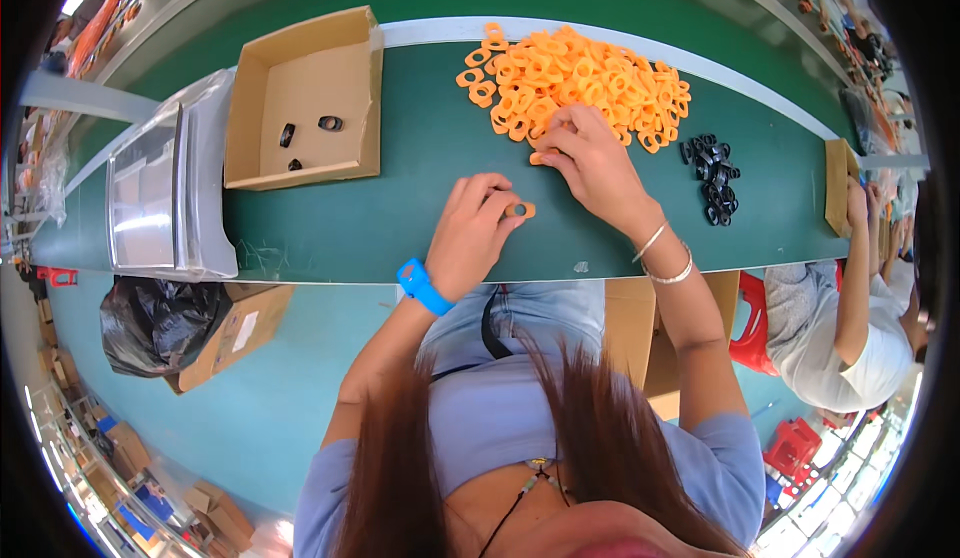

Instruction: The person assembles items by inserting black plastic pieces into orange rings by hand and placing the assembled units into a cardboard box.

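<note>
Left hand [472, 230] — forearm slanting far and right, fingers curled, thumb and forefinger pinching one orange ring [527, 210] over the green table [400, 243]. Right hand [592, 163] — angled far and left, fingertips pinching a second orange ring [537, 159], near side of the orange heap [585, 73]. Black pieces [712, 166]: right of heap.

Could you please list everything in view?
Orange rings: uncountable heap, orange, back of table
Black pieces: uncountable cluster, black, right of heap
Tray: one, brown, table's left, three dark pieces inside
Plastic case: one, grey, far left
Table: one, green, centre
Boxes: several, brown, around table
Bag: one, black, lower left
Stools: at least two, red, right
Co-worker: one, pale top, right
Shirt: one, lilac, bottom
Left hand: one, blue wristband, centre, holding a ring
Right hand: one, silvery bangles, beside heap, holding a ring
</note>
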A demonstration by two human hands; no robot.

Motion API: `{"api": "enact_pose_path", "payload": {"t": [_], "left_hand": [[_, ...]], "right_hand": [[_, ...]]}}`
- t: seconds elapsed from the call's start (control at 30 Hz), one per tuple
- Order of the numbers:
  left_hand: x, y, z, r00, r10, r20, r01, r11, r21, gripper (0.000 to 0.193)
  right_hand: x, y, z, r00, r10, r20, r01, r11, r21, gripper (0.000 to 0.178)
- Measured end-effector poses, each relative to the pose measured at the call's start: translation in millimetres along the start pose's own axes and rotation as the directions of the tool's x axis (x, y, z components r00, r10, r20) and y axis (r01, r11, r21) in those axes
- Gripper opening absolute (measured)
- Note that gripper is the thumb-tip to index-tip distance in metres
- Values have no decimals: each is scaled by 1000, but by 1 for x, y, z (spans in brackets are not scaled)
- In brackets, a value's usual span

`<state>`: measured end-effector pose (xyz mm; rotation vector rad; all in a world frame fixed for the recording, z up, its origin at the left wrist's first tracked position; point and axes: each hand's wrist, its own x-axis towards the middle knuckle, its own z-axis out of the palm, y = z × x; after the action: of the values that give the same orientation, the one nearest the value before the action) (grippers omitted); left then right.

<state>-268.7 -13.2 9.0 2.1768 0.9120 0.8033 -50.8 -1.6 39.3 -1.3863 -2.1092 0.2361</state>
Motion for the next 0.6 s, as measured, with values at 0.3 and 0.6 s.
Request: {"api": "enact_pose_path", "payload": {"t": [0.3, 0.6], "left_hand": [[-33, -11, -16, 993, -102, -62, 101, 995, -12, 26], [-27, -9, -21, 992, -101, -69, 100, 995, -21, 34]], "right_hand": [[1, -22, 29, 1000, 14, -3, -13, 997, 77, 19], [37, 12, 13, 978, -136, 157, 149, 986, -73, 15]]}}
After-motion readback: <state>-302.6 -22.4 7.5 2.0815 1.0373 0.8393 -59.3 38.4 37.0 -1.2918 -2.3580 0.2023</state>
